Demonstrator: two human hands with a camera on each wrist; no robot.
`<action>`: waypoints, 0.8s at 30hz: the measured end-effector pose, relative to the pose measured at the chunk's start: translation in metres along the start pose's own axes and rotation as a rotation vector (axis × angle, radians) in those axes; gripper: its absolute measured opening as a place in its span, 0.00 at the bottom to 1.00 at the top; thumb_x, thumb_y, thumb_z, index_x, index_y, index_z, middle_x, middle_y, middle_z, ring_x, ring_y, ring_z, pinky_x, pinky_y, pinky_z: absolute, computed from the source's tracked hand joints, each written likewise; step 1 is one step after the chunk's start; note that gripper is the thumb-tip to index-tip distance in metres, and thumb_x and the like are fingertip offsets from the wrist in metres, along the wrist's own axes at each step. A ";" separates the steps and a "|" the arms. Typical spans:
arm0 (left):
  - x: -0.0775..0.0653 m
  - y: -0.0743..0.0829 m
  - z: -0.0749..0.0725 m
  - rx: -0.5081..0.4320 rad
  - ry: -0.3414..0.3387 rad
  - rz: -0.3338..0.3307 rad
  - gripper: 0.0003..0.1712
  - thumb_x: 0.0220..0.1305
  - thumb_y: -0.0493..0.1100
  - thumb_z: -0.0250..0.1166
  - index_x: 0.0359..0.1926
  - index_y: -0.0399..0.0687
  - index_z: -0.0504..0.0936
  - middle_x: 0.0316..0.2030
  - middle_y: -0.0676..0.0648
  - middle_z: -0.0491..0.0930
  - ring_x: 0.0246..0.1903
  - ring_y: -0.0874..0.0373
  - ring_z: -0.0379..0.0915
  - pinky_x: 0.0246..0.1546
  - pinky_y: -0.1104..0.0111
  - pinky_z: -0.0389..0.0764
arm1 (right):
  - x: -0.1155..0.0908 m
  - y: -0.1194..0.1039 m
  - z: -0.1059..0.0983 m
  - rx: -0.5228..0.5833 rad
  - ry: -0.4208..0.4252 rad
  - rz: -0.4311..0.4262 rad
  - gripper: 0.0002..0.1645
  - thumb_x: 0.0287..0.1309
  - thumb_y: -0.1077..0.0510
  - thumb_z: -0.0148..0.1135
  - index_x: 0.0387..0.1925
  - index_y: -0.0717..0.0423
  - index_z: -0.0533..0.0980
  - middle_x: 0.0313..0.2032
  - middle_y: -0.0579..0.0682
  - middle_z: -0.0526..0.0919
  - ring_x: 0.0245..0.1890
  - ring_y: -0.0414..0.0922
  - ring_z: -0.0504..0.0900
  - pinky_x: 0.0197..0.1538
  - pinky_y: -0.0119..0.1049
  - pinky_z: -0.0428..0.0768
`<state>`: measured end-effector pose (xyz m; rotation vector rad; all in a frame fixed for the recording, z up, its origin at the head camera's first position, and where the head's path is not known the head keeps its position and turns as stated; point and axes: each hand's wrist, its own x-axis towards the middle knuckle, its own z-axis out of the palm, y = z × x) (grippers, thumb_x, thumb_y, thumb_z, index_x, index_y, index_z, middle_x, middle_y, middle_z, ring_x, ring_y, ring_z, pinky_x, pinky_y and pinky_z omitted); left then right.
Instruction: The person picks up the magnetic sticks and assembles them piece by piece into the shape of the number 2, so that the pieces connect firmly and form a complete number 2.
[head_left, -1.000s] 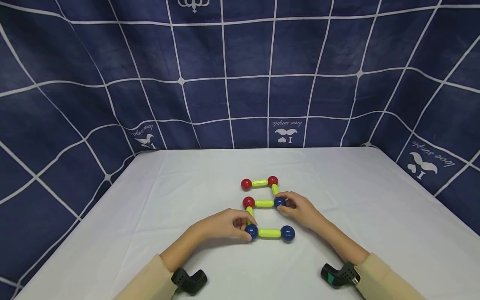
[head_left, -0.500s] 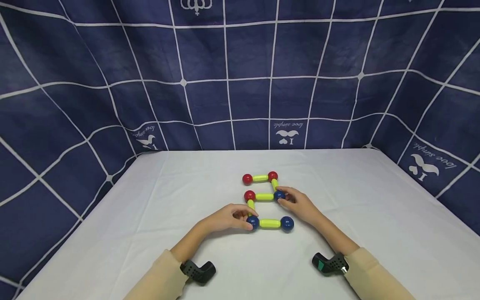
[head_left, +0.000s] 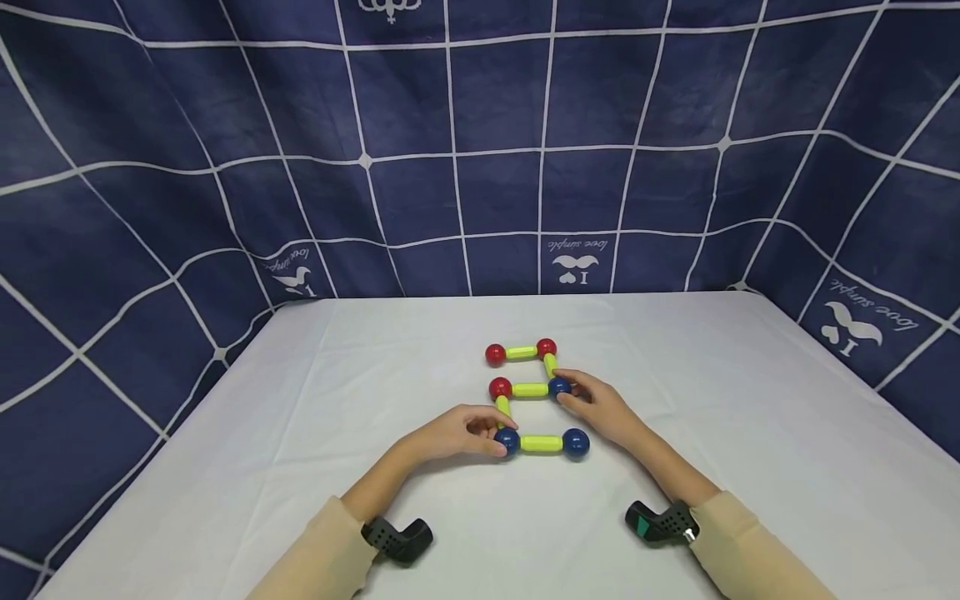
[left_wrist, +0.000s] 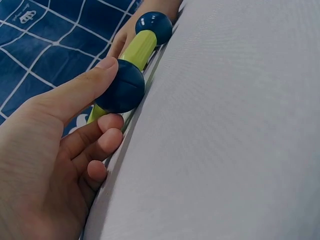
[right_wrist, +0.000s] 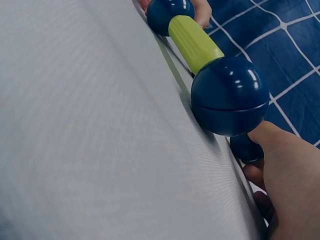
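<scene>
Ball-and-stick pieces lie joined on the white table in a shape like a 2. At the front left corner, my left hand (head_left: pixel 457 433) pinches a blue ball (head_left: pixel 507 442) between thumb and fingers; the left wrist view shows the thumb (left_wrist: pixel 95 82) on its side. My right hand (head_left: pixel 600 407) holds the blue ball (head_left: pixel 558 387) at the middle right. Yellow-green rods, such as the front rod (head_left: pixel 541 443), link the balls. A free blue ball (head_left: pixel 576 443) ends the front row. Three red balls, one at the middle left (head_left: pixel 500 388), complete the rows behind.
A white cloth (head_left: pixel 360 358) covers the table. Behind and at both sides hangs a dark blue curtain (head_left: pixel 495 100) with white grid lines. Each wrist wears a black device, the left device (head_left: pixel 397 540) and the right device (head_left: pixel 662 523).
Both hands have slid the joined figure a little away from the person across the table, mostly in the first half second. Their grips on the two blue balls look the same.
</scene>
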<state>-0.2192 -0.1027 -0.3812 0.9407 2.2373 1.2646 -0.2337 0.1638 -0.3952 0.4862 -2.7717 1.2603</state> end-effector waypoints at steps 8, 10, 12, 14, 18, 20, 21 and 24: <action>0.003 0.000 0.001 -0.002 -0.018 0.020 0.19 0.55 0.43 0.65 0.50 0.47 0.77 0.28 0.53 0.70 0.28 0.63 0.63 0.30 0.76 0.64 | -0.001 0.003 0.000 -0.004 -0.008 -0.021 0.27 0.59 0.49 0.55 0.60 0.49 0.67 0.51 0.54 0.75 0.41 0.44 0.71 0.43 0.36 0.71; 0.004 0.000 0.001 -0.003 -0.019 0.029 0.19 0.56 0.42 0.65 0.50 0.46 0.77 0.28 0.53 0.70 0.28 0.63 0.63 0.30 0.76 0.64 | -0.001 0.003 0.000 -0.011 -0.007 -0.020 0.27 0.59 0.49 0.55 0.60 0.49 0.66 0.51 0.54 0.74 0.41 0.44 0.71 0.42 0.36 0.71; 0.004 0.000 0.001 -0.003 -0.018 0.028 0.19 0.56 0.41 0.64 0.50 0.45 0.77 0.28 0.53 0.70 0.29 0.63 0.63 0.30 0.76 0.64 | -0.001 0.003 0.000 -0.009 -0.012 -0.019 0.27 0.60 0.49 0.55 0.60 0.49 0.66 0.51 0.54 0.74 0.41 0.44 0.71 0.42 0.36 0.71; 0.004 -0.001 0.001 0.000 -0.013 0.027 0.19 0.56 0.40 0.64 0.50 0.45 0.77 0.27 0.53 0.69 0.29 0.62 0.63 0.30 0.76 0.64 | 0.000 0.002 0.000 -0.005 -0.019 -0.019 0.27 0.60 0.50 0.55 0.60 0.49 0.66 0.51 0.54 0.74 0.41 0.44 0.71 0.43 0.36 0.71; 0.004 -0.001 0.001 0.004 -0.012 0.028 0.19 0.56 0.41 0.64 0.51 0.45 0.76 0.27 0.53 0.69 0.29 0.62 0.63 0.30 0.75 0.64 | 0.000 0.002 0.000 -0.012 -0.026 -0.028 0.28 0.60 0.51 0.55 0.61 0.50 0.65 0.51 0.54 0.74 0.43 0.45 0.71 0.45 0.38 0.71; 0.003 0.000 0.000 0.009 -0.017 0.031 0.20 0.57 0.43 0.64 0.51 0.47 0.76 0.28 0.54 0.69 0.29 0.63 0.63 0.31 0.76 0.64 | 0.000 0.001 -0.001 -0.019 -0.025 -0.031 0.28 0.60 0.50 0.54 0.61 0.49 0.65 0.51 0.54 0.74 0.43 0.45 0.71 0.46 0.38 0.71; 0.003 0.000 0.000 0.012 -0.019 0.030 0.20 0.57 0.43 0.63 0.51 0.47 0.76 0.28 0.53 0.70 0.30 0.63 0.64 0.31 0.76 0.66 | 0.000 0.001 -0.002 -0.020 -0.023 -0.035 0.27 0.60 0.50 0.54 0.61 0.49 0.65 0.51 0.55 0.73 0.43 0.45 0.71 0.45 0.38 0.71; 0.002 0.001 -0.003 0.000 0.006 0.023 0.18 0.60 0.44 0.61 0.52 0.47 0.76 0.29 0.51 0.72 0.27 0.63 0.65 0.28 0.75 0.68 | -0.001 -0.003 -0.005 -0.048 -0.004 -0.042 0.26 0.61 0.50 0.54 0.61 0.50 0.65 0.51 0.55 0.74 0.43 0.45 0.72 0.43 0.37 0.72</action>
